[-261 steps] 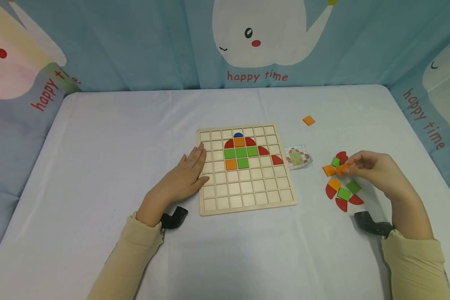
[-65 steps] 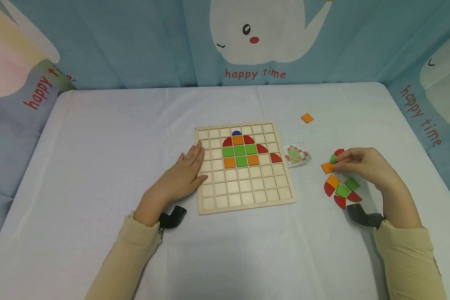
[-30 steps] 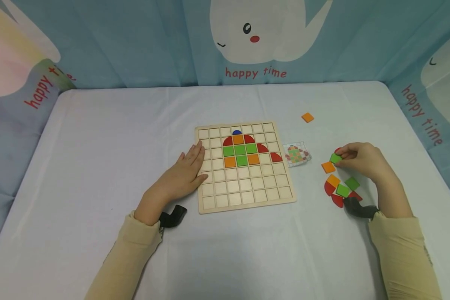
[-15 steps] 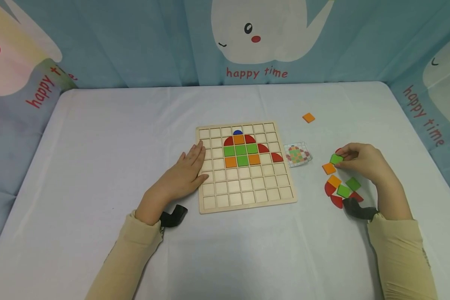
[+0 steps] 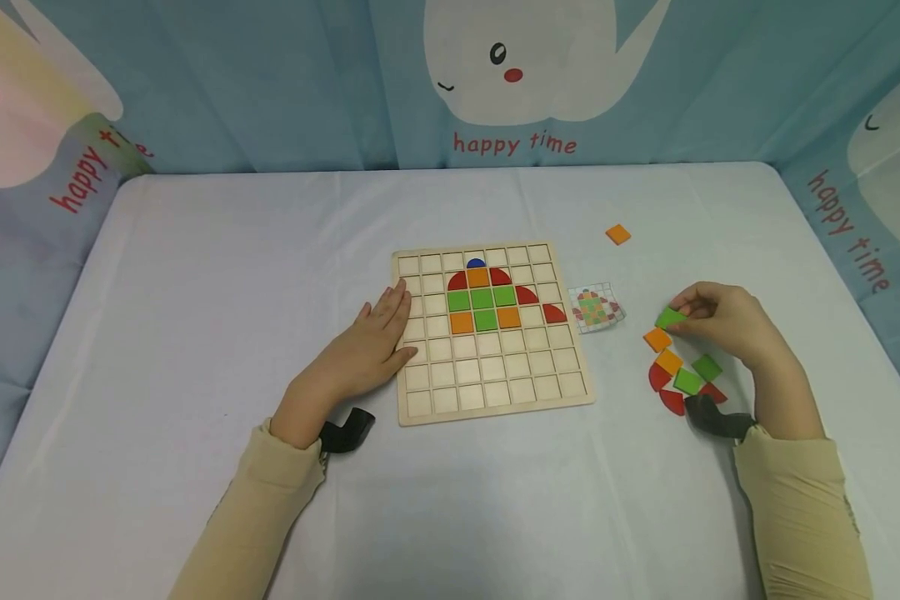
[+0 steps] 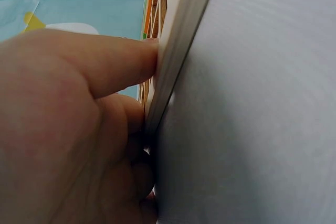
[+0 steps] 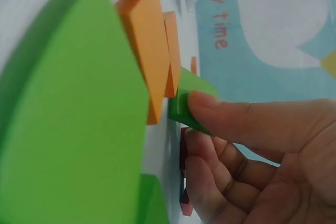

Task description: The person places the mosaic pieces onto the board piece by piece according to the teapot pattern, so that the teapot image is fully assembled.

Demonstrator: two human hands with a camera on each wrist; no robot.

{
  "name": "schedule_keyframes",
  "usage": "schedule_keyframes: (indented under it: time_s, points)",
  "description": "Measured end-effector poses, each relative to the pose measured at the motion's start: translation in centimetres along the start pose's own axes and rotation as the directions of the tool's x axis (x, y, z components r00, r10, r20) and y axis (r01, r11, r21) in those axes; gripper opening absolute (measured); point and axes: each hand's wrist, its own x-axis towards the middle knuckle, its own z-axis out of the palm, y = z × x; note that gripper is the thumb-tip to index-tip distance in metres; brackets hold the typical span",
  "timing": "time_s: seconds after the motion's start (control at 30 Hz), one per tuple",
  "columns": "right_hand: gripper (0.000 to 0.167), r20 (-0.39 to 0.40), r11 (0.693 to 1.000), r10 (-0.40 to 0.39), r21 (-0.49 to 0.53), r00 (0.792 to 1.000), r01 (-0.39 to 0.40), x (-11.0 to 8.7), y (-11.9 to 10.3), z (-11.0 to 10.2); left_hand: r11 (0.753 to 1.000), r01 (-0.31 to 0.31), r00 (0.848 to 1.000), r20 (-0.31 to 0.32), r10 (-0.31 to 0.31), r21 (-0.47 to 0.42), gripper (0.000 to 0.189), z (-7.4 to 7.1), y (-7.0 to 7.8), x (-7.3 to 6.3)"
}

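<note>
My left hand [image 5: 363,354] lies with straight fingers on the left edge of a wooden grid board [image 5: 492,370]. Its thumb presses the board's rim [image 6: 176,51] in the left wrist view. On the board are green and orange square tiles, several red quarter-circle pieces and a blue half-circle [image 5: 476,263]. At the right, my right hand [image 5: 727,321] pinches a green square tile [image 5: 668,317], with the thumb on its face in the right wrist view. Just below that tile lies an orange square tile [image 5: 657,340]. Red pieces [image 7: 183,153] sit behind the fingers, hidden in the head view.
More loose pieces lie below the right hand: an orange tile [image 5: 669,362], green tiles [image 5: 687,382] and red quarter-circles [image 5: 672,403]. A small pattern card [image 5: 596,308] is beside the board's right edge. A single orange tile [image 5: 618,234] lies farther back.
The orange tile held earlier now sits on the board, right of the lower green tile. My right hand has since gripped the green tile and turned it slightly. The left hand stays put.
</note>
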Motion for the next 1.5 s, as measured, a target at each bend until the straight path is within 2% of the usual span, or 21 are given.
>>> schedule_keyframes:
  time_s: [0.2,0.3,0.47,0.6,0.77,1.03,1.3,1.5]
  points:
    - [0.025,-0.062,1.0,-0.017,-0.006,0.998,0.017,1.8,4.2,0.8,1.0,0.004,1.0,0.009,-0.004,-0.003,0.072,-0.1,0.0,0.0]
    - [0.028,-0.076,0.998,-0.039,0.044,0.996,0.043,2.0,4.6,0.7,1.0,0.001,1.0,0.006,-0.001,-0.002,0.073,-0.1,-0.1,0.0]
    - [0.024,-0.092,0.99,-0.059,0.121,0.994,0.07,1.0,1.9,0.1,1.0,-0.002,1.0,0.002,0.002,0.0,0.072,-0.1,0.0,0.0]
    - [0.02,-0.12,0.989,-0.09,0.11,0.989,0.104,0.1,-0.8,-0.3,1.0,-0.005,1.0,-0.003,0.005,-0.002,0.072,-0.1,0.0,0.0]
    - [0.025,-0.11,0.986,-0.124,0.098,0.986,0.135,-0.5,-3.9,-0.8,1.0,-0.006,1.0,-0.003,0.006,-0.008,0.072,-0.1,0.0,0.0]
    - [0.024,-0.078,0.979,-0.142,0.134,0.987,0.151,-0.3,-6.4,-0.2,1.0,0.004,1.0,0.007,-0.004,-0.012,0.072,-0.2,0.1,0.0]
    - [0.018,-0.043,0.969,-0.2,0.142,0.979,0.204,0.3,-8.4,0.7,1.0,0.002,1.0,0.001,-0.002,-0.015,0.072,-0.3,0.1,-0.1]
    - [0.016,-0.017,0.963,-0.207,0.173,0.978,0.207,0.9,-9.5,1.3,1.0,0.002,1.0,-0.003,-0.002,-0.007,0.071,-0.2,0.0,-0.1]
